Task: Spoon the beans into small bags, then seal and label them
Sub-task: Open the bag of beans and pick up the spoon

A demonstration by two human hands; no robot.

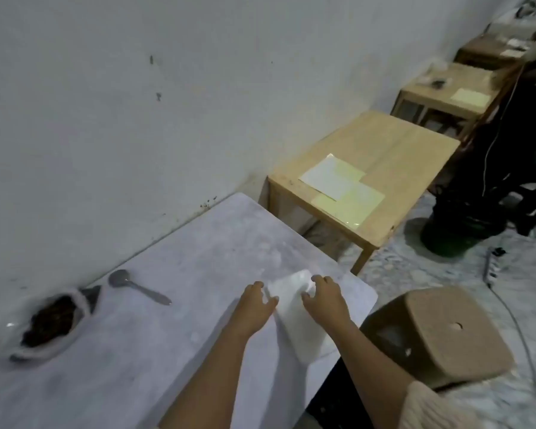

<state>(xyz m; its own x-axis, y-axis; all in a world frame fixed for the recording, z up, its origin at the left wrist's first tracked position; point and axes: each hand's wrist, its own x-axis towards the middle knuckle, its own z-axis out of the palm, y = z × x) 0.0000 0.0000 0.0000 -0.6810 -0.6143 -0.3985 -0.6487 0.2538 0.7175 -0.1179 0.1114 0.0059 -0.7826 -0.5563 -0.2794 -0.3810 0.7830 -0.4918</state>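
The fingers (257,285) of the left hand (252,308) curl over the left edge of a white bag (299,326), thumb close under them in a narrow pinch. The fingers (319,279) of the right hand (327,301) curl over its far right corner in the same narrow hold. The bag is flat, pale and slightly glossy. It lies on the worktop (198,258) near the right-hand edge, its long side running from five o'clock to eleven o'clock. Blur hides whether it is one bag or a thin stack, and nothing shows inside it.

At ten o'clock from the hands, well apart, a grey metal spoon (136,287) lies flat with its bowl toward the wall and nothing in it. At nine o'clock, beyond the spoon, an open pouch (24,354) lies on its side with its rim rolled back. It holds dark brown beans (51,320).

At three o'clock a brown stool (437,332) stands on the floor beside the worktop. At one o'clock a wooden table (390,144) carries pale yellow sheets (344,187).
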